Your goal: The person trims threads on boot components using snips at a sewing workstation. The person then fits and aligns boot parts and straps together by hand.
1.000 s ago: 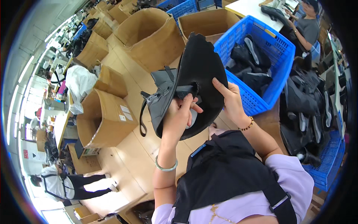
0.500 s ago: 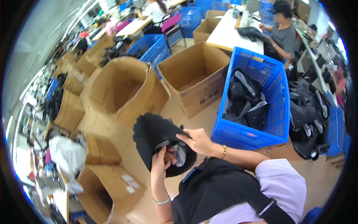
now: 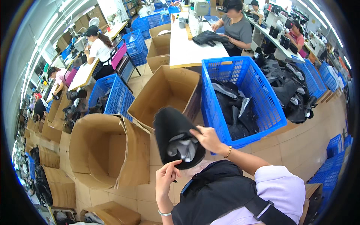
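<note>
Pinching black piece (image 3: 169, 125) by right edge — right hand (image 3: 210, 140); left hand (image 3: 166, 176) at lower rim — grip unclear.

Right of right hand (image 3: 207, 140), blue perforated plastic crate (image 3: 262, 97) blocks way. Left of left hand (image 3: 165, 178), passage over beige tiled floor (image 3: 144, 197), then bulging brown cardboard box (image 3: 135, 159).

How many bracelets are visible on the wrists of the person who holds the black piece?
2: a gold bracelet by the right hand, which grips the black piece, and a pale bracelet by the left hand. No other seems hidden.
</note>
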`<action>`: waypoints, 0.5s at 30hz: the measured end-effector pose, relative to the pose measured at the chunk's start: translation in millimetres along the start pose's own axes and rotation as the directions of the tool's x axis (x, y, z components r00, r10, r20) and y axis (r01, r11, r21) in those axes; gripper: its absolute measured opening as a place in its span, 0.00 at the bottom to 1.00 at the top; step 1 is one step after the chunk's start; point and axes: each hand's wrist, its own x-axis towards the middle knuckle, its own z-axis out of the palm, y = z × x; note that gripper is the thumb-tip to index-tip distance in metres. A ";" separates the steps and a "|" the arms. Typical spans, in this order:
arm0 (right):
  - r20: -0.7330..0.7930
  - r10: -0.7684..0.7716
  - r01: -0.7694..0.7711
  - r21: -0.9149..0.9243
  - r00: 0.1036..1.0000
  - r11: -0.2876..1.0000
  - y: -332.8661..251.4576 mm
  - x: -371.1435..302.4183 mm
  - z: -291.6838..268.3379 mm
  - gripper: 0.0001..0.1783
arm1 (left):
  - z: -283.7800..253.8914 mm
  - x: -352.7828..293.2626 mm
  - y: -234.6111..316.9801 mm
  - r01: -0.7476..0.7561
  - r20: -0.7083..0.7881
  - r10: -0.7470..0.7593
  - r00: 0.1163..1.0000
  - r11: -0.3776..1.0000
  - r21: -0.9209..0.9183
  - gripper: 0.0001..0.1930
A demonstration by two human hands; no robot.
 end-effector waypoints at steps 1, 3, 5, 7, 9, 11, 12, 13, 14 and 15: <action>-0.030 0.035 -0.036 -0.060 0.999 0.998 8.3 16.5 -0.1 0.18 | -11.1 14.5 3.6 0.005 0.001 -0.005 1.000 1.000 0.002 0.16; -0.073 0.070 -0.080 -0.153 0.995 0.985 20.4 51.1 -2.4 0.20 | -38.3 46.0 7.0 0.011 -0.101 -0.017 0.995 0.998 -0.064 0.15; -0.139 0.121 -0.139 -0.129 0.983 0.982 36.7 84.5 2.1 0.20 | -71.4 85.9 -3.8 -0.004 -0.152 -0.010 0.988 0.996 -0.091 0.13; -0.189 0.123 -0.147 -0.118 0.974 0.982 50.3 119.9 15.7 0.19 | -115.0 131.7 -30.7 0.077 -0.335 -0.055 0.941 0.996 0.051 0.11; -0.191 0.132 -0.157 -0.122 0.973 0.980 45.2 147.3 28.0 0.19 | -165.9 174.8 -95.3 0.123 -0.388 -0.037 0.921 0.972 0.201 0.10; -0.233 0.098 -0.142 -0.181 0.968 0.973 46.7 166.4 35.4 0.19 | -177.5 212.2 -132.9 0.193 -0.375 -0.072 0.924 0.936 0.295 0.12; -0.240 0.116 -0.157 -0.160 0.964 0.975 49.5 174.4 37.7 0.19 | -171.9 229.5 -138.0 0.205 -0.355 -0.056 0.933 0.894 0.399 0.14; -0.248 0.134 -0.171 -0.134 0.959 0.976 50.7 181.4 43.6 0.18 | -169.4 245.5 -140.7 0.211 -0.333 -0.038 0.942 0.839 0.502 0.16; -0.294 0.130 -0.155 -0.064 0.947 0.986 54.0 188.3 47.7 0.18 | -171.3 268.1 -150.5 0.293 -0.315 -0.119 0.942 0.749 0.594 0.21; -0.300 0.132 -0.160 -0.071 0.945 0.985 53.7 200.7 51.3 0.18 | -181.3 288.3 -176.8 0.322 -0.316 -0.153 0.936 0.734 0.598 0.26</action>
